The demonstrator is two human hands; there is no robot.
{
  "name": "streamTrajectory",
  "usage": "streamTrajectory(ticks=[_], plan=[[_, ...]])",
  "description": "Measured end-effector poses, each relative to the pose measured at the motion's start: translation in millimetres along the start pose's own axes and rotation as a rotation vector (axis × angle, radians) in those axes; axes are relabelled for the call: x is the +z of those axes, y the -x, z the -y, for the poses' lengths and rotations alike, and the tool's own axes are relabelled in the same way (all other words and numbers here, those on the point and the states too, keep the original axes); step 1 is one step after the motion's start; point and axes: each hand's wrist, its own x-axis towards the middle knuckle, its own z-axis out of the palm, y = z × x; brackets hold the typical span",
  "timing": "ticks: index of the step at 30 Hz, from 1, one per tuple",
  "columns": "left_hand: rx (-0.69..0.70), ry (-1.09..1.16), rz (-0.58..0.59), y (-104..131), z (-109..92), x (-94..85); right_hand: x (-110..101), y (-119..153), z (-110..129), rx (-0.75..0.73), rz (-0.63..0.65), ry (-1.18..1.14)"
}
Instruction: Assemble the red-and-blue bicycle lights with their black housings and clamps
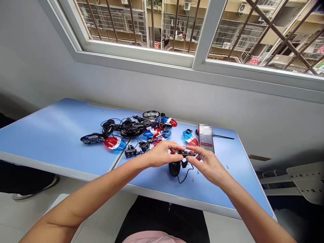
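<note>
Black part (pixel 185 154) sits between the two hands, one end pinched by the left hand (pixel 164 153), the other by the right hand (pixel 207 164), above a glossy black housing (pixel 174 168).

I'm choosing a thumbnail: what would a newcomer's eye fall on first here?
The left hand and right hand meet at a small black part over the blue table. A red, white and blue shell lies left of them, beside tangled black parts. A barred window crosses the top.

The phone (pixel 207 141) lies right of the parts pile (pixel 132 129).
</note>
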Motion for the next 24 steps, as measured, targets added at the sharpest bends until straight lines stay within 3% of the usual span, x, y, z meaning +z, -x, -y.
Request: streamTrajectory(ticks=[6, 10, 14, 20, 24], plan=[[0.134, -0.043, 0.032, 2, 1, -9.5, -12, -3, 3, -0.021, 0.075, -0.036], [0.321, -0.4, 0.117, -1, 19, -22.7, -36, 9, 6, 0.055, -0.002, -0.141], [0.308, -0.666, 0.272, -7, 38, -23.6, -66, 28, 14, 0.148, -0.104, -0.178], [0.227, -0.809, 0.182, -4, 43, -11.4, -88, 49, 11, 0.08, -0.29, -0.06], [0.18, -0.804, 0.094, 6, 44, -3.4, -99, 64, 0, 0.14, -0.244, 0.188]])
